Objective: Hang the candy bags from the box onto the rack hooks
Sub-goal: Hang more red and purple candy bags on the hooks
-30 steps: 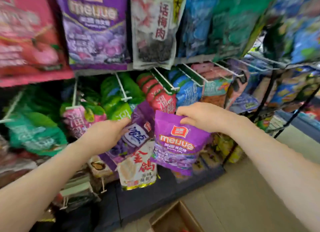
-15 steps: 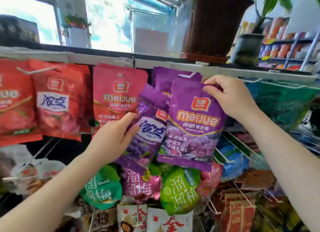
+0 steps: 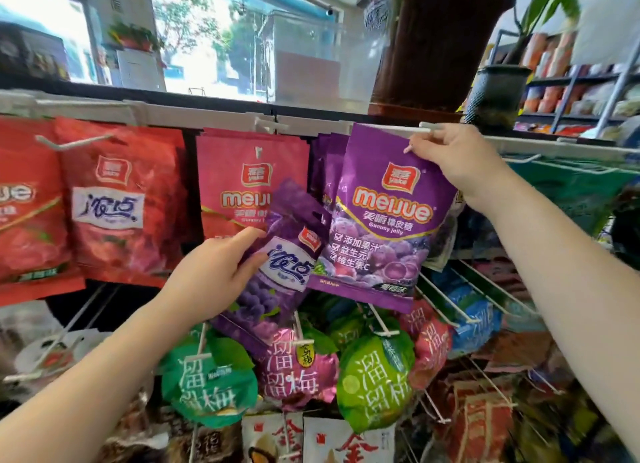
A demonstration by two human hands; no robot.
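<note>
My right hand pinches the top right corner of a purple Meijue gummy bag, held upright at the white hook on the rack's top row. Its top edge sits at the hook's tip; whether the hook passes through its hole is hidden. More purple bags hang behind it. Lower left, my left hand grips a second purple bag with a white label, tilted and overlapping the first bag's lower left corner. The box is out of view.
Pink Meijue bags and red bags hang left on the top row. Green and magenta plum bags fill the hooks below. Bare white hooks jut out at lower right. A brown plant pot stands on the rack's top.
The view swung up from the lower rows to the top row. Both hands rose with their bags, and my right hand brought the purple Meijue bag up to the top hook.
</note>
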